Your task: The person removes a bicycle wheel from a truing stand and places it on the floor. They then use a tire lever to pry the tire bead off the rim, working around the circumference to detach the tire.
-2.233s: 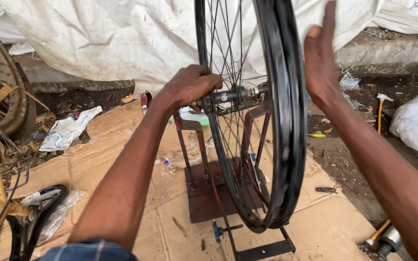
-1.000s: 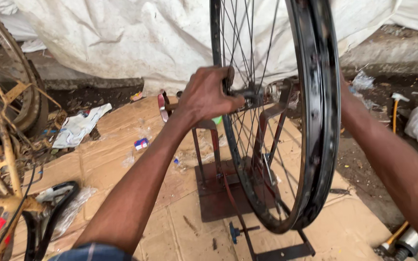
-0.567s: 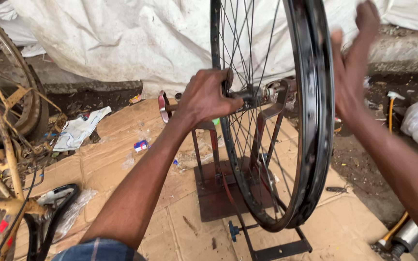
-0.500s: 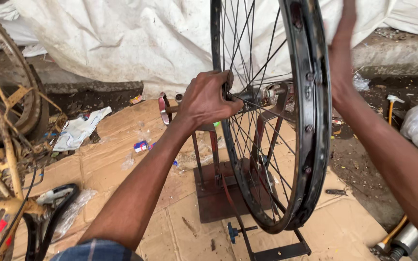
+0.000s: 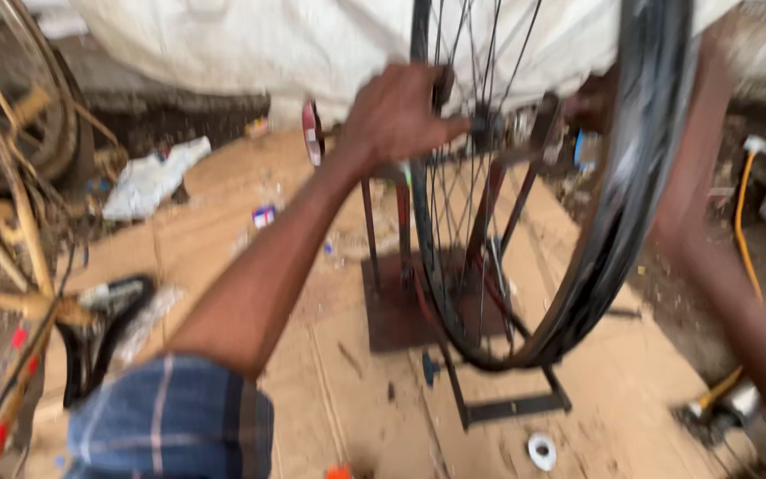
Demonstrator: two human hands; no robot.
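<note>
A black bicycle wheel with thin spokes stands upright in a rust-red stand on cardboard. My left hand reaches in from the left and is closed around the left end of the wheel's hub. My right arm comes up from the lower right, behind the rim. My right hand shows only as a dark blur through the spokes near the hub's far side, and its grip is unclear. The whole view is motion-blurred.
Flattened cardboard covers the ground. A black saddle and an old yellowish bicycle frame lie at the left. A white sheet hangs behind. A yellow-handled tool lies right, and a white ring sits by the stand's foot.
My right hand has dropped from the top of the rim to behind the wheel near the hub. My left hand stays on the hub. The view has shifted and blurred.
</note>
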